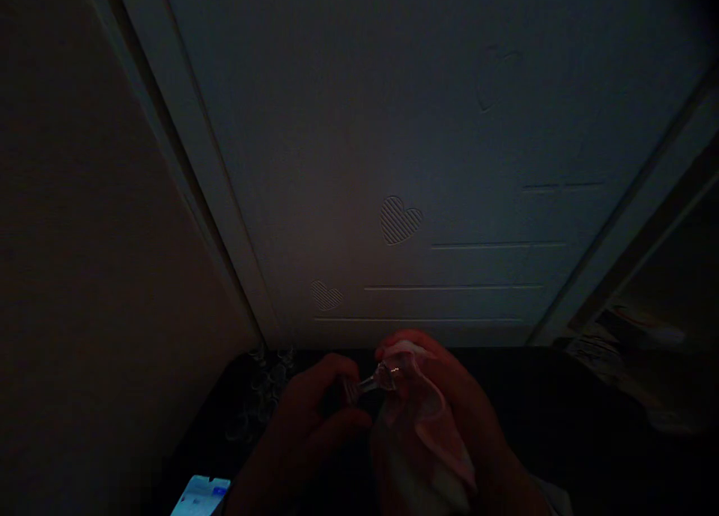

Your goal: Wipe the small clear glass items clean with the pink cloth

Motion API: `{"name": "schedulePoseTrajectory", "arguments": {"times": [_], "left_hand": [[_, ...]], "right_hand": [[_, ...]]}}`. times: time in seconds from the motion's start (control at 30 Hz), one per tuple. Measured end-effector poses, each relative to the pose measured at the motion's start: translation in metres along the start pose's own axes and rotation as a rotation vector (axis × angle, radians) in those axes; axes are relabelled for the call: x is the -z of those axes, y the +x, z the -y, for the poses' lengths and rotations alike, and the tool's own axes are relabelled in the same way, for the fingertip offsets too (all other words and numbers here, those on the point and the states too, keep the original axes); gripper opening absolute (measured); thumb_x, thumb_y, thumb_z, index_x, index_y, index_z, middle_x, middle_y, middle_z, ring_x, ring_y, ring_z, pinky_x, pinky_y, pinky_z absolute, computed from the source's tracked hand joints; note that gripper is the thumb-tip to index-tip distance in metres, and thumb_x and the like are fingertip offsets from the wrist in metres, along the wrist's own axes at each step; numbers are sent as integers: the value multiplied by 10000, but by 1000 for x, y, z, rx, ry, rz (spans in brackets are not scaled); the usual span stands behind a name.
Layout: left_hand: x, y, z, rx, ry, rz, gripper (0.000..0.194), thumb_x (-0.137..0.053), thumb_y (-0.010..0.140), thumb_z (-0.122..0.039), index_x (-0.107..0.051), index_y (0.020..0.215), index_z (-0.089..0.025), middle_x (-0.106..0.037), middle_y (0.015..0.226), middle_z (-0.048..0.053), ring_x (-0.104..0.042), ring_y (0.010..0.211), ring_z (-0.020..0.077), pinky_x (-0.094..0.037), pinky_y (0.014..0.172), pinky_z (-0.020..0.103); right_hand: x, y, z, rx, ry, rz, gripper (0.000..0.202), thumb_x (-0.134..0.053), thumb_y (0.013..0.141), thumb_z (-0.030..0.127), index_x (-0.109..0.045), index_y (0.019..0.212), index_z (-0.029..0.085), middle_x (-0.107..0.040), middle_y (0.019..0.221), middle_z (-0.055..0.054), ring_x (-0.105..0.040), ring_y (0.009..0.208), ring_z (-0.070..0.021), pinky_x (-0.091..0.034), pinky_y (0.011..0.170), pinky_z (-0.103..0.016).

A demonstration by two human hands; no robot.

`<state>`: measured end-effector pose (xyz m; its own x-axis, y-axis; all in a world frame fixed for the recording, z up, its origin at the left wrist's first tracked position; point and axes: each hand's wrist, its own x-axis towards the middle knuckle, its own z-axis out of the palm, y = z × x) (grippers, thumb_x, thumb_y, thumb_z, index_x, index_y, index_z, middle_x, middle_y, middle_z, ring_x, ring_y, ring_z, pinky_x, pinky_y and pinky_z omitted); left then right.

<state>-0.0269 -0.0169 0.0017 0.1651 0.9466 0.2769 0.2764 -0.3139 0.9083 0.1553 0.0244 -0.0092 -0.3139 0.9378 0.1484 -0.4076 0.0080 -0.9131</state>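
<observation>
The scene is very dim. Near the bottom centre, my left hand (317,407) is closed on one end of a small clear glass (385,376) with a narrow stem. The glass lies sideways between my hands, its wider end to the right. My right hand (457,389) is wrapped round a pale pinkish cloth (430,426), which touches the wide end of the glass and hangs down toward the bottom edge. Fine details of the fingers are lost in the dark.
Several clear glass items (264,389) stand at the left of a dark table (550,404). A lit phone (202,495) lies at the bottom left. Behind is a pale panel (337,149) with heart patterns. Blurred objects (634,336) show at the right.
</observation>
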Motion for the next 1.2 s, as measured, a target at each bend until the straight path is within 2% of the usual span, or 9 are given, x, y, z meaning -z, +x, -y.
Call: {"name": "schedulePoseTrajectory", "arguments": {"times": [0.13,0.23,0.4,0.57,0.7,0.83,1.07,1.2], "left_hand": [[8,-7,-3,27,-90,70,248,-707,808,-469,-647,832,-229,-587,789,-31,-503,743,173,-381,685,271],[13,-9,-5,64,-160,154,229,-695,819,-453,-638,855,-233,-573,808,-34,-498,781,176,-378,703,269],[17,-7,-2,88,-156,238,193,-681,836,-416,-618,859,-235,-540,792,-43,-470,760,163,-365,689,263],[16,-5,1,78,-78,240,232,-645,856,-460,-615,866,-231,-558,822,-23,-485,787,180,-382,716,284],[16,-5,0,106,-25,252,281,-618,854,-512,-597,849,-231,-558,824,-13,-483,799,192,-393,712,291],[16,-4,-2,136,0,287,298,-621,831,-530,-582,833,-235,-539,796,-21,-466,771,189,-388,691,288],[12,-6,-4,142,-27,212,203,-595,855,-440,-578,846,-238,-514,799,-28,-451,759,184,-374,709,290],[13,-5,-6,111,-81,206,180,-618,848,-404,-572,816,-232,-499,773,-41,-441,723,168,-368,685,280]], "right_hand": [[12,-7,2,-93,28,202,264,-802,753,413,-757,941,233,-727,808,-22,-639,634,-144,-524,577,-240],[18,-10,3,-106,-32,267,334,-836,717,436,-767,960,217,-722,827,-28,-620,623,-135,-507,562,-237],[16,-11,8,-51,-119,250,275,-812,742,455,-741,835,207,-672,740,-15,-578,619,-133,-479,549,-234],[15,-10,15,-75,-240,228,262,-802,745,412,-665,804,196,-607,710,10,-529,627,-127,-433,551,-221],[19,-7,15,-117,-315,299,210,-760,763,360,-666,850,194,-562,699,32,-482,588,-113,-398,538,-219],[23,-5,13,-91,-392,358,176,-727,754,269,-734,914,196,-604,744,19,-516,652,-127,-406,590,-225],[16,-7,11,-31,-412,244,202,-726,766,378,-754,824,187,-607,667,10,-509,599,-133,-382,537,-229],[13,-8,13,6,-418,244,246,-719,776,432,-746,813,190,-608,658,7,-510,590,-138,-386,543,-243]]}}
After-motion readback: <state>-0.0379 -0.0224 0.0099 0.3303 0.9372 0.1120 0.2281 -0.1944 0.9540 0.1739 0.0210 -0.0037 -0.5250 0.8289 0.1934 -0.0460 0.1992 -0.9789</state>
